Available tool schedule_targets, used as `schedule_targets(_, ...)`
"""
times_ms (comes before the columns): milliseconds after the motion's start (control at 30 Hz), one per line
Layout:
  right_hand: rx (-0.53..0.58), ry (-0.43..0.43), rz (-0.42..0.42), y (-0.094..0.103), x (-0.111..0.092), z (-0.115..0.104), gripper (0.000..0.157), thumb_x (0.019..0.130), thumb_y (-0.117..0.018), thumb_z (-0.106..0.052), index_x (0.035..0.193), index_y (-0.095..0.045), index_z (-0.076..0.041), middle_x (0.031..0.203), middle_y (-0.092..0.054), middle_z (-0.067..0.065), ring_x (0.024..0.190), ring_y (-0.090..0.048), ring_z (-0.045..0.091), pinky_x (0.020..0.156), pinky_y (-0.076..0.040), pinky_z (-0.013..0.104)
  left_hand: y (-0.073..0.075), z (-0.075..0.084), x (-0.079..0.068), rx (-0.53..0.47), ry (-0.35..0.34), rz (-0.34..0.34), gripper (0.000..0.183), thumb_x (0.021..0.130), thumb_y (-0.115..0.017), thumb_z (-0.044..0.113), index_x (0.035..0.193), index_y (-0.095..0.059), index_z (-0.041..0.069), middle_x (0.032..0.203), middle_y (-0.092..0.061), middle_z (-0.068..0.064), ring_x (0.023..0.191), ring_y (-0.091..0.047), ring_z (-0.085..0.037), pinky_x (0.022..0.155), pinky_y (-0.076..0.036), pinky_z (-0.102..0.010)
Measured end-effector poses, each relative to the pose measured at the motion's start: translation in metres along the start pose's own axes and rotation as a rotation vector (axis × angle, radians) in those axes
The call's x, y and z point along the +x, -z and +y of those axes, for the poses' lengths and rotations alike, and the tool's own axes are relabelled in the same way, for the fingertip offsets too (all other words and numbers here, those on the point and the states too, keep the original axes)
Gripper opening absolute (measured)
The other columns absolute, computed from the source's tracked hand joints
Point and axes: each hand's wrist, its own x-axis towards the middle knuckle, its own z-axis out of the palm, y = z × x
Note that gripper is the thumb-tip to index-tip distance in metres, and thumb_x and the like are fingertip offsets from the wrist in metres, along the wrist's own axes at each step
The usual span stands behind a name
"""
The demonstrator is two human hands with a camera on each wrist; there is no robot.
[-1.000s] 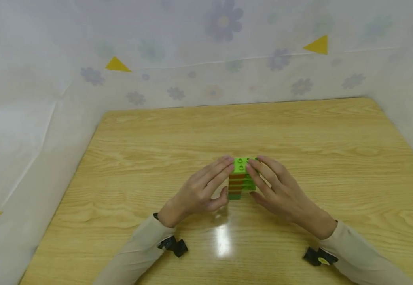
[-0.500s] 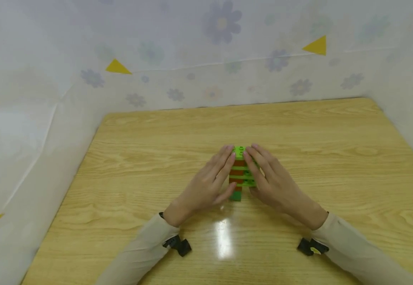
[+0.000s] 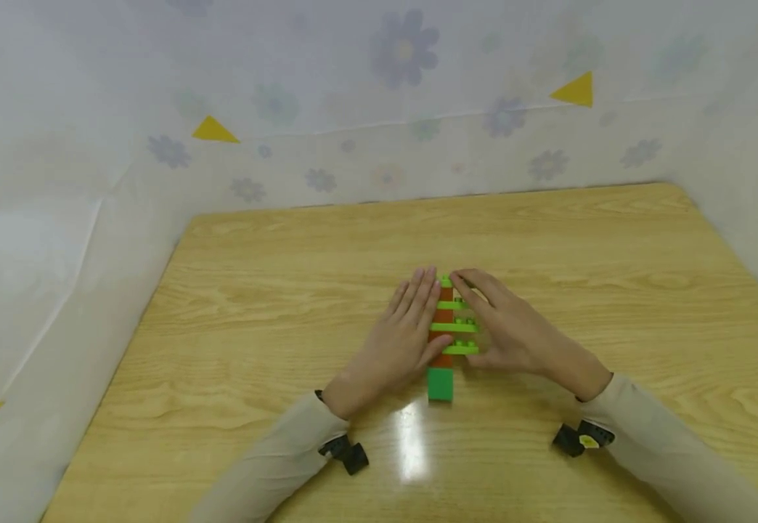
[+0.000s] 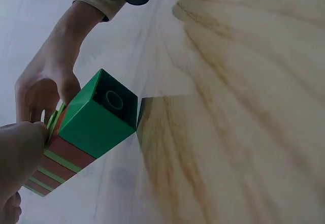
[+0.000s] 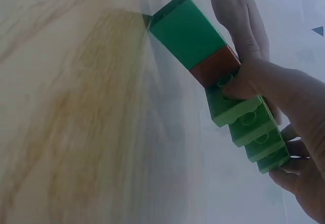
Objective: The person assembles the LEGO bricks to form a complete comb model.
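Observation:
Between my hands stands a tower of toy building bricks (image 3: 443, 317), orange-brown layers alternating with thin light green bricks that stick out to the right. At its near end is a darker green brick (image 3: 440, 385), whose hollow underside shows in the left wrist view. The tower tilts away from me, with that brick's edge at the table. My left hand (image 3: 401, 338) holds its left side, fingers fairly straight and thumb across the front. On the right, my right hand (image 3: 523, 330) grips the jutting light green bricks (image 5: 246, 117), thumb low and fingertips at the far end.
The wood-grain table (image 3: 274, 290) spreads around the tower. A pale flowered sheet (image 3: 327, 73) hangs behind and beside it, with yellow triangles (image 3: 216, 129) on it. A dark wrist camera (image 3: 346, 452) sits on each sleeve.
The tower has tipped backward, away from me; its studded top has turned out of sight and more of its front shows. Both hands have moved with it, the left one slightly right.

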Motion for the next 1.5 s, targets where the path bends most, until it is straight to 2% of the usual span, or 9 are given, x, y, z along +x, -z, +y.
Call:
schedule_targets(133,0.084,-0.080,-0.092,-0.005,-0.004,0.007,0.115,0.057,-0.092,-0.027,0.145,-0.029,0.010,0.143,-0.036,0.028,0.130,-0.037,0.044,0.101,-0.042,0.058,-0.004,0.003,0.003,-0.073,0.032,-0.088,0.074,0.105,-0.025,0.048,0.151,-0.002,-0.005,0.159,0.007,-0.021,0.147,0.006,-0.032,0.120,0.003,-0.039)
schedule_targets(233,0.151,-0.135,-0.148,-0.008,-0.005,0.013,0.112,0.060,-0.090,-0.026,0.147,-0.029,0.008,0.145,-0.034,0.029,0.132,-0.035,0.044,0.102,-0.041,0.058,-0.010,0.002,0.005,-0.122,0.036,-0.099,0.074,0.104,-0.025,0.048,0.151,-0.002,-0.004,0.160,0.004,-0.021,0.147,0.002,-0.033,0.120,0.002,-0.040)
schedule_targets(433,0.246,-0.192,-0.221,-0.015,-0.008,0.022,0.108,0.063,-0.088,-0.027,0.147,-0.029,0.008,0.147,-0.033,0.029,0.133,-0.035,0.045,0.103,-0.040,0.059,-0.020,0.000,0.009,-0.200,0.036,-0.102,0.075,0.104,-0.027,0.048,0.151,-0.006,-0.006,0.160,0.003,-0.022,0.147,0.001,-0.033,0.121,0.000,-0.038)
schedule_targets(633,0.306,-0.260,-0.276,-0.019,-0.010,0.027,0.104,0.067,-0.084,-0.025,0.148,-0.028,0.007,0.148,-0.030,0.030,0.133,-0.033,0.048,0.105,-0.035,0.062,-0.026,-0.002,0.013,-0.272,0.051,-0.175,0.075,0.104,-0.021,0.051,0.152,-0.003,-0.004,0.160,0.005,-0.019,0.147,0.005,-0.029,0.120,0.002,-0.035)
schedule_targets(800,0.332,-0.287,-0.290,-0.023,-0.011,0.029,0.104,0.068,-0.083,-0.025,0.148,-0.027,0.007,0.149,-0.029,0.030,0.134,-0.031,0.049,0.105,-0.033,0.064,-0.029,-0.004,0.016,-0.310,0.054,-0.217,0.076,0.103,-0.019,0.053,0.152,-0.002,-0.003,0.160,0.005,-0.018,0.147,0.006,-0.026,0.120,0.001,-0.034)
schedule_targets(1133,0.354,-0.295,-0.308,-0.025,-0.010,0.033,0.103,0.069,-0.081,-0.023,0.150,-0.024,0.006,0.151,-0.027,0.027,0.136,-0.030,0.046,0.107,-0.034,0.061,-0.033,-0.009,0.019,-0.343,0.043,-0.207,0.077,0.103,-0.021,0.053,0.153,-0.003,-0.002,0.161,0.002,-0.018,0.148,0.004,-0.026,0.120,-0.001,-0.034)
schedule_targets(1500,0.379,-0.285,-0.315,-0.027,-0.006,0.041,0.101,0.072,-0.080,-0.020,0.150,-0.021,0.007,0.154,-0.020,0.027,0.139,-0.024,0.046,0.110,-0.029,0.061,-0.038,-0.013,0.026,-0.343,0.073,-0.208,0.077,0.103,-0.021,0.054,0.153,-0.003,-0.002,0.160,0.003,-0.018,0.148,0.004,-0.027,0.120,-0.004,-0.033)
